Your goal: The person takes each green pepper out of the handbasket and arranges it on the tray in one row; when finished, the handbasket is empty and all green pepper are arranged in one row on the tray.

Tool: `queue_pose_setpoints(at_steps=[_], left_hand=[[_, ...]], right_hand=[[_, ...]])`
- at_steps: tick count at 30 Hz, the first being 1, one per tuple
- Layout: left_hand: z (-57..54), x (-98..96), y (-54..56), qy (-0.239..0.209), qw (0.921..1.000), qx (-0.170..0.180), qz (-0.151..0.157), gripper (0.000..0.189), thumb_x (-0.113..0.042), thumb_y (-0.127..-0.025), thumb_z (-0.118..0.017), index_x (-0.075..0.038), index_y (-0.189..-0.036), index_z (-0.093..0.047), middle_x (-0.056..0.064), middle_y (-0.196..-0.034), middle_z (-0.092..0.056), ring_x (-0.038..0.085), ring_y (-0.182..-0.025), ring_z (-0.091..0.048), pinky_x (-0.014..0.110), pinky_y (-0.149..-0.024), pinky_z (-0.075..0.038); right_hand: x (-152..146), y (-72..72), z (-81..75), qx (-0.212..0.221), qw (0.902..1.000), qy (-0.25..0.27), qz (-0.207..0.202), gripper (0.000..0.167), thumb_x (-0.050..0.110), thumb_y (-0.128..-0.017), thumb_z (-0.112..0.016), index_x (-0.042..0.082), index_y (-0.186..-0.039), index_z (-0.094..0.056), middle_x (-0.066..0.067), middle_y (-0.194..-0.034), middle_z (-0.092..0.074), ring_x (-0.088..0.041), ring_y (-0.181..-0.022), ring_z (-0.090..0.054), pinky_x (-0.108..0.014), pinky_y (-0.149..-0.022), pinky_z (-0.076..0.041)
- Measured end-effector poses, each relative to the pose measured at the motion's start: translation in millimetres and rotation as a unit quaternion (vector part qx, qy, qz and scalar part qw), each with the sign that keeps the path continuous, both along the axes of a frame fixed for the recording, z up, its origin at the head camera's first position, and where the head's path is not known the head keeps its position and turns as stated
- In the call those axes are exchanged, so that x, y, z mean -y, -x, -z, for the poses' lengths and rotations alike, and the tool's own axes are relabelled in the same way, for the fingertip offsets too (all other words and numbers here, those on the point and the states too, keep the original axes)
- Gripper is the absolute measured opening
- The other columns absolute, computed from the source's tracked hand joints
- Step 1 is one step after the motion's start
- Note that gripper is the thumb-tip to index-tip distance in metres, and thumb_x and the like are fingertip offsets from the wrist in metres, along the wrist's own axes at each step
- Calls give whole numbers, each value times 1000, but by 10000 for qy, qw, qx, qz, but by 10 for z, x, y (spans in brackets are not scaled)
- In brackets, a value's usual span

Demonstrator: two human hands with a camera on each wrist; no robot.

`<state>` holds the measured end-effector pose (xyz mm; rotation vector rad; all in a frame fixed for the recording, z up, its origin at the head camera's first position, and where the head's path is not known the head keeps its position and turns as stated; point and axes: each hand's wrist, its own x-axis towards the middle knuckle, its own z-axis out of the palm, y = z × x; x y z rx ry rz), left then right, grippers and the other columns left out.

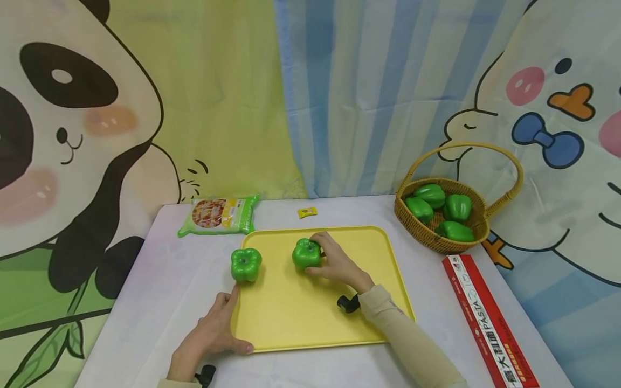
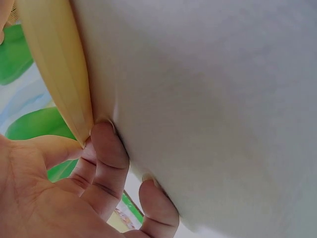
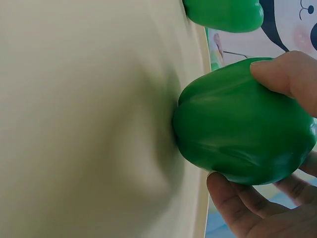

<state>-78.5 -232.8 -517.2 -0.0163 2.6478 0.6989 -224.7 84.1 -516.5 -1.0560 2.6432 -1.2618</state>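
In the head view, my right hand [image 1: 339, 264] grips a green bell pepper [image 1: 306, 254] over the middle of the yellow tray [image 1: 310, 318]. The right wrist view has the thumb on one side of this pepper [image 3: 242, 124] and the fingers on the other, its base right at the tray surface. A second green bell pepper [image 1: 246, 264] sits at the tray's left side, overlapping the rim. My left hand [image 1: 211, 331] holds the tray's near left corner, thumb at the front edge and index finger along the left edge. Bent fingers [image 2: 110, 153] meet the rim in the left wrist view.
A wicker basket [image 1: 439, 245] with several green peppers stands at the back right. Below it lies a long red pasta box [image 1: 490, 323]. A green food packet [image 1: 218, 215] and a small yellow sachet [image 1: 307, 212] lie along the back of the white table [image 1: 145, 302].
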Motion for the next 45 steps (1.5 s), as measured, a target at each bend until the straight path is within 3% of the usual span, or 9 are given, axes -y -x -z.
queue_pose_setpoints(at_steps=[11, 17, 23, 33, 38, 45], left_hand=[[11, -11, 5, 16, 9999, -10, -107, 158, -64, -40, -96, -8, -162, -11, 15, -135, -44, 26, -108, -56, 67, -93, -44], [11, -5, 6, 14, 10000, 5, -65, 157, -64, -42, -95, -7, -162, -11, 16, -136, -43, 29, -114, -56, 67, -92, -44], [-5, 0, 3, -39, 10000, -31, 30, 154, -62, -46, -95, -6, -162, -11, 17, -137, -42, 31, -117, -56, 65, -87, -46], [2, 0, 13, 16, 10000, -14, 9, 155, -65, -44, -94, -7, -162, -11, 16, -137, -42, 29, -113, -56, 65, -91, -45], [4, -4, 14, -61, 9999, -90, -76, 158, -64, -42, -95, -11, -163, -9, 12, -133, -44, 24, -106, -55, 60, -90, -47], [-9, -14, 0, -23, 10000, -29, -80, 158, -63, -41, -95, -11, -163, -10, 13, -135, -45, 25, -108, -56, 66, -94, -45]], right_hand=[[273, -8, -18, -4, 9995, -175, -257, 68, 25, -83, -83, 6, -137, -46, -10, -133, -51, -22, -117, -55, -39, -97, -53], [386, -14, -55, -10, 9988, -275, -396, 67, 25, -84, -82, 5, -137, -47, -11, -132, -52, -22, -117, -56, -40, -98, -52], [454, -22, -58, -6, 9984, -317, -459, 66, 26, -84, -82, 6, -136, -47, -9, -133, -52, -21, -118, -55, -39, -99, -52], [501, -60, -74, -62, 9970, -376, -669, 68, 27, -85, -81, 7, -139, -45, -9, -133, -52, -20, -117, -56, -34, -96, -53], [540, -96, -91, 14, 9962, -451, -739, 71, 28, -86, -80, 7, -143, -43, -10, -137, -51, -22, -123, -55, -39, -103, -51], [608, -130, -71, 23, 9960, -523, -729, 72, 27, -86, -81, 8, -143, -42, -9, -137, -50, -21, -125, -54, -39, -107, -48]])
